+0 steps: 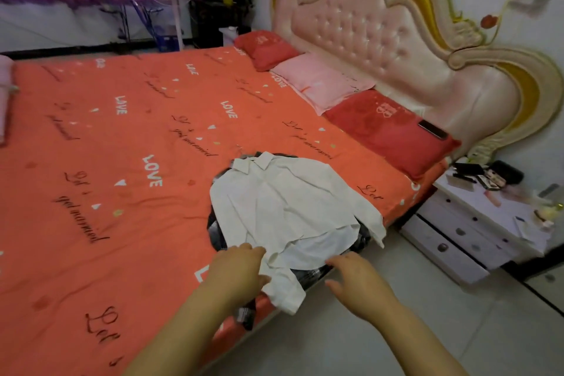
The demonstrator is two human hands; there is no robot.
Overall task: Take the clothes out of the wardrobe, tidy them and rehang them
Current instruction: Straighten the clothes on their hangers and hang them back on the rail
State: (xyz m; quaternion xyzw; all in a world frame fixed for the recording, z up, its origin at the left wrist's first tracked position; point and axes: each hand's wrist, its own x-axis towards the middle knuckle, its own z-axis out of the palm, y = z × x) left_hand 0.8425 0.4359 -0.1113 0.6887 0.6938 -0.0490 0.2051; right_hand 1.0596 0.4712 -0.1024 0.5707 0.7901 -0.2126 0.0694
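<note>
A white collared shirt (287, 210) lies spread on the orange bed (106, 146), near its right edge, collar pointing away from me. A dark plaid garment (218, 230) lies under it and shows at the edges; its hem hangs over the bed's edge. My left hand (241, 268) rests with straight fingers at the shirt's near left hem. My right hand (354, 278) hovers open beside the shirt's lower right part, fingers spread, holding nothing. The wardrobe is out of view.
Two red pillows (393, 134) and a pink pillow (320, 82) line the padded headboard (381, 36). A black phone (432, 130) lies on the nearer red pillow. A white nightstand (476, 226) with small items stands right of the bed. Pale tiled floor (412, 330) lies below.
</note>
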